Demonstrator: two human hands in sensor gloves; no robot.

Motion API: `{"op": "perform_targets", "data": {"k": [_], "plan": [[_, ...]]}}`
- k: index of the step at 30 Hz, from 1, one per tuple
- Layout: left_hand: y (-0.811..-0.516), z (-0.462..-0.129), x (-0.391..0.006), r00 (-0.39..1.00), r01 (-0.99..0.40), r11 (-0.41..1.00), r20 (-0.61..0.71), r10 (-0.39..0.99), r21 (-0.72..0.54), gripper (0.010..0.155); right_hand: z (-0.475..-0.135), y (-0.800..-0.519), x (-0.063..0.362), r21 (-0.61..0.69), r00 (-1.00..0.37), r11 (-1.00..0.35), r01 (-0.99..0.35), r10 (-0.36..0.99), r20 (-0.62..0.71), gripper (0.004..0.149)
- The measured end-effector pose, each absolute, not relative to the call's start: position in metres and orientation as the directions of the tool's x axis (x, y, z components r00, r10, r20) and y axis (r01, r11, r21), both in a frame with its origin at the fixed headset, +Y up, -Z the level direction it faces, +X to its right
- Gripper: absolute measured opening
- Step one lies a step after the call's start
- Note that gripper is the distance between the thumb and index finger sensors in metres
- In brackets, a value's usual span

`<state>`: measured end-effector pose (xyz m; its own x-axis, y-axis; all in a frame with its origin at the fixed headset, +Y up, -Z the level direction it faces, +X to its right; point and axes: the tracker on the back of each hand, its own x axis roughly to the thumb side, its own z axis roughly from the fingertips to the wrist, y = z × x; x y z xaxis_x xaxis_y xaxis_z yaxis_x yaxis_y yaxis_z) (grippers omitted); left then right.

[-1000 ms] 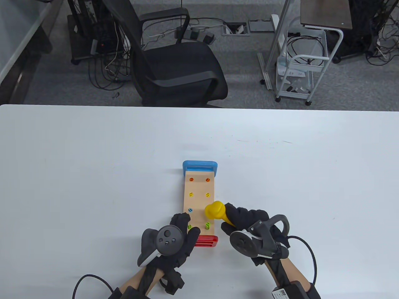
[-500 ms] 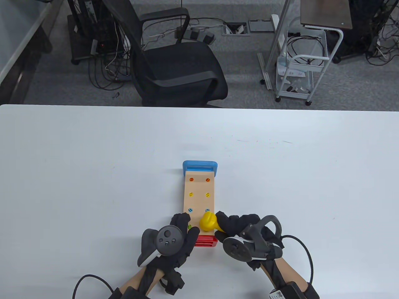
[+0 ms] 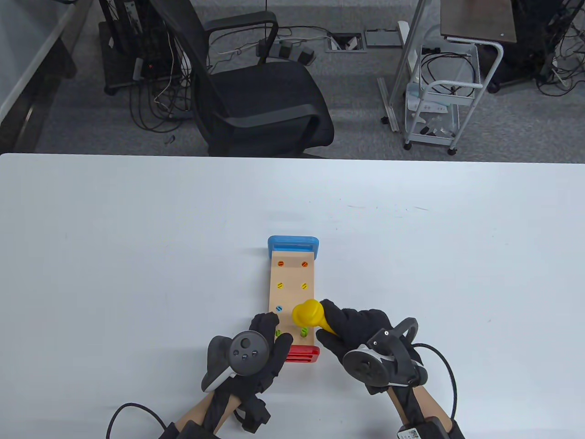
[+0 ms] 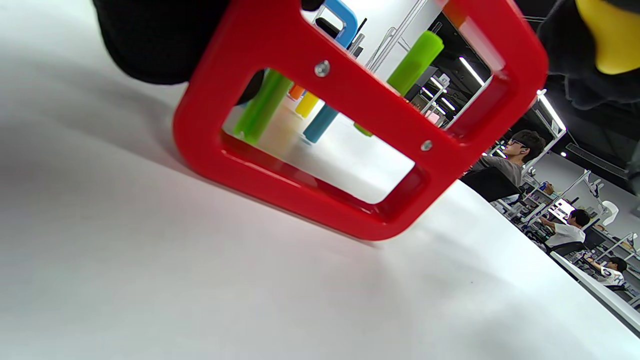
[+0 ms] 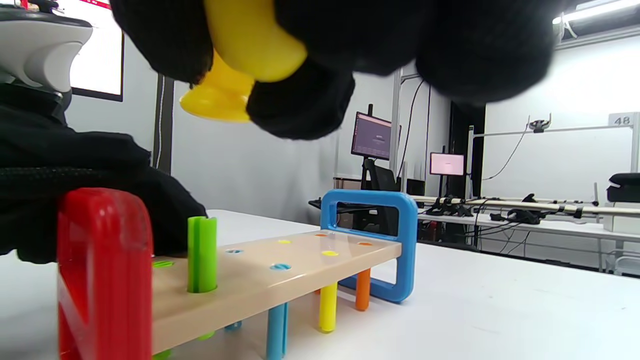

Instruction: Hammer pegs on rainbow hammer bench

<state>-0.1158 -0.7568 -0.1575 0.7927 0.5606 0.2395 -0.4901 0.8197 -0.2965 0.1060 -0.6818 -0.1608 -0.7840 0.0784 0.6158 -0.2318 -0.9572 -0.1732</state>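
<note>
Half a second ago my right hand had the yellow hammer low, with its head down over the green peg on the right side of the bench. Now I have lifted it again. The head is higher and a little further from me, above the board, and this green peg shows again, standing above the board.

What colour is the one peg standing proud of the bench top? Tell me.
Green. The tall slotted plastic peg shows best in the right wrist view, beside the bench's red end frame.
</note>
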Motion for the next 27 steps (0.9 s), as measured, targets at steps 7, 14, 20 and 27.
{"op": "perform_targets", "data": {"k": [7,14,20,27], "plan": [[-0.757,-0.157,-0.116,0.792,-0.491,0.82,0.239,0.561,-0.296,0.087,-0.16,-0.7,0.094,-0.059,-0.804,-0.998,0.002,-0.036,0.594,0.063],[-0.757,-0.158,-0.116,0.793,-0.49,0.82,0.239,0.56,-0.296,0.088,-0.153,-0.672,0.102,-0.186,-0.789,-0.969,-0.163,0.015,0.614,0.063],[-0.757,-0.158,-0.116,0.793,-0.49,0.82,0.239,0.56,-0.296,0.088,-0.161,-0.692,0.101,-0.131,-0.787,-0.989,-0.074,-0.023,0.617,0.063],[-0.757,-0.158,-0.116,0.796,-0.487,0.823,0.24,0.556,-0.292,0.088,-0.163,-0.711,0.094,-0.107,-0.781,-0.993,0.045,-0.102,0.616,0.062]]}}
